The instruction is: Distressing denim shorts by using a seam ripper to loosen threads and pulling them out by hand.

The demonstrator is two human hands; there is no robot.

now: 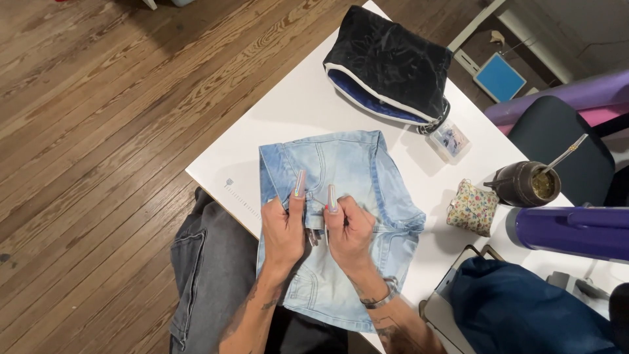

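Left hand: (283, 231) pinching the denim at the fly of the light-blue denim shorts (341, 223), thumb pressed flat on the cloth, fingers curled under the fabric edge.
Right hand: (348, 233) closed on the same fly area just beside the left hand, thumb up, a silver bracelet (380, 298) at the wrist.
Between the hands: a small metal piece, zipper pull or button by the look; too small to tell which.
Shorts: lying flat on the white table (295, 111), waistband toward the person, hem ends toward the far side.
Step in hand: judged to be working the fly closure, both hands holding the two sides of the opening together.
Next move calls for: a steady pinch on one side while the other draws the small metal part; cloth kept taut so it does not bunch.
Beyond the shorts: a black velvet pouch (390, 62) with white trim, a small clear container (449, 139) just beside it.
Right of the shorts: a floral fabric pouch (473, 208), a dark gourd cup (522, 185) with metal straw, a purple flask (570, 231).
Near right of the shorts: a dark blue garment (524, 314).
Below the table: grey trousers (209, 275), wooden floor (98, 131).
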